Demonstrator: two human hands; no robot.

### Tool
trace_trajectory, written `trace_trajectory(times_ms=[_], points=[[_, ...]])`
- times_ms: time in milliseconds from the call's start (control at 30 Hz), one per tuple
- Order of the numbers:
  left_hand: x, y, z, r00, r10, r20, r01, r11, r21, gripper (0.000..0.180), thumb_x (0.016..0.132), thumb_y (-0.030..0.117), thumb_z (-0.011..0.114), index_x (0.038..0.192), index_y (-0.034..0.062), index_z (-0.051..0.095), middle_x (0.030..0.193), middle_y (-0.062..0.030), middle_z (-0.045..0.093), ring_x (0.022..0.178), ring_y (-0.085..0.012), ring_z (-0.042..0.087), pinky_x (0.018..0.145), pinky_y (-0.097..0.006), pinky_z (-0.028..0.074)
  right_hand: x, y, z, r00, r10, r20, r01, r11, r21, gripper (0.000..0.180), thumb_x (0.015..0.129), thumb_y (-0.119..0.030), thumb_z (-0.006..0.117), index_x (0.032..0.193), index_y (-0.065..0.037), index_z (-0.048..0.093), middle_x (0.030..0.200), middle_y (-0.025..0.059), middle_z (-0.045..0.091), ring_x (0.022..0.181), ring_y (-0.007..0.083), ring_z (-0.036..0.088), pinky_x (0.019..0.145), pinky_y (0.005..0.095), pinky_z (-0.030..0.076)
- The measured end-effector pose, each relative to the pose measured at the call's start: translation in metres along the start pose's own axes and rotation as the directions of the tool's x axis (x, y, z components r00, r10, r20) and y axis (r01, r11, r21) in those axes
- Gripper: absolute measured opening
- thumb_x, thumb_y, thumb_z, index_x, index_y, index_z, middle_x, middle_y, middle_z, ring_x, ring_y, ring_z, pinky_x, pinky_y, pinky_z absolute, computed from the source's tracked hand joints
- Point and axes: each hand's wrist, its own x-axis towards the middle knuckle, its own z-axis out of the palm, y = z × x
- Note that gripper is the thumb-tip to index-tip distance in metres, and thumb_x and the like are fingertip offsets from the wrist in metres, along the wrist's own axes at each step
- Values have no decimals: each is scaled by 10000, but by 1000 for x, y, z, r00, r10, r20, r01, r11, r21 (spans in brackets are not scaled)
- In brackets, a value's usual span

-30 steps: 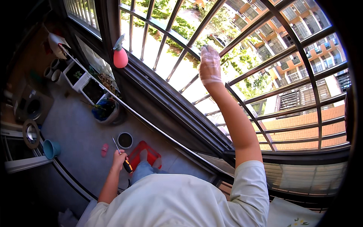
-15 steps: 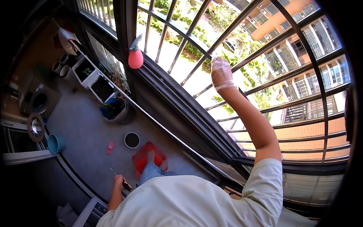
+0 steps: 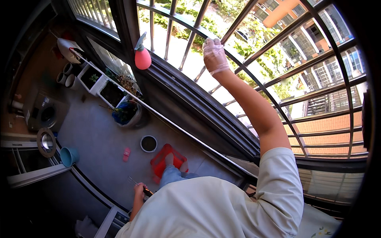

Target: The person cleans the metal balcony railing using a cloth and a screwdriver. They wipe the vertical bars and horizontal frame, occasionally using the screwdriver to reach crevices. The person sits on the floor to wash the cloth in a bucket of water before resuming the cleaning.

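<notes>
My right hand (image 3: 215,57), in a clear plastic glove, is raised to the window guard and closed around its dark metal rail (image 3: 190,26). Low on the left, my bare left hand (image 3: 139,190) grips a slim tool (image 3: 147,192) with a black and orange handle. Its thin metal end (image 3: 133,181) points up and away from my body; its exact kind is too small to tell. A pink spray bottle (image 3: 143,59) with a grey head stands on the window ledge, left of my right hand. My feet are on a red plastic stool (image 3: 158,163).
A white rail (image 3: 190,134) runs along the window wall. On the floor are a round pot of soil (image 3: 149,144), a pink slipper (image 3: 126,154), white planters (image 3: 112,93) and a leafy pot (image 3: 129,114). A blue bucket (image 3: 69,156) stands near the sliding door frame.
My view has shifted, so the stool, pot and bucket appear farther right. My right hand appears farther left and higher, still at the guard. The left hand keeps the tool.
</notes>
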Motion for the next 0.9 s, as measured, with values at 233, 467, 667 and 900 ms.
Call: trace_trajectory(times_ms=[233,467,667,900], points=[[-88,153,122,876,322,361,-342,940,-7,243,854,80,551,1060,16,438,751,-90,525,561,-149,509,530,-296,472,-170,6,-111,779,448,439,-157,-538,828,356,829,-9,539,1173,18,454,1098,145,529,990,243,562,838,328,491],[-230,231,280,569,193,799,-334,942,11,206,910,131,476,1098,47,468,729,-66,518,554,-128,478,531,-264,431,-290,28,-126,761,383,524,511,-851,-120,334,869,-51,486,1200,-64,441,1139,156,465,1070,281,464,819,346,500],[-278,201,359,410,31,911,-430,888,163,272,835,68,582,1088,32,491,686,-63,549,457,-82,458,438,-233,375,-335,2,-114,684,209,699,422,-895,-146,404,955,-282,292,1257,-35,398,1210,165,476,1148,362,441,946,516,388],[-310,144,390,307,144,941,-739,659,140,286,792,50,636,1040,5,500,688,-29,553,425,-59,452,382,-200,338,-389,-20,-86,548,243,800,368,-929,30,338,946,-198,351,1216,-12,434,1191,167,501,1123,296,492,913,395,449]])
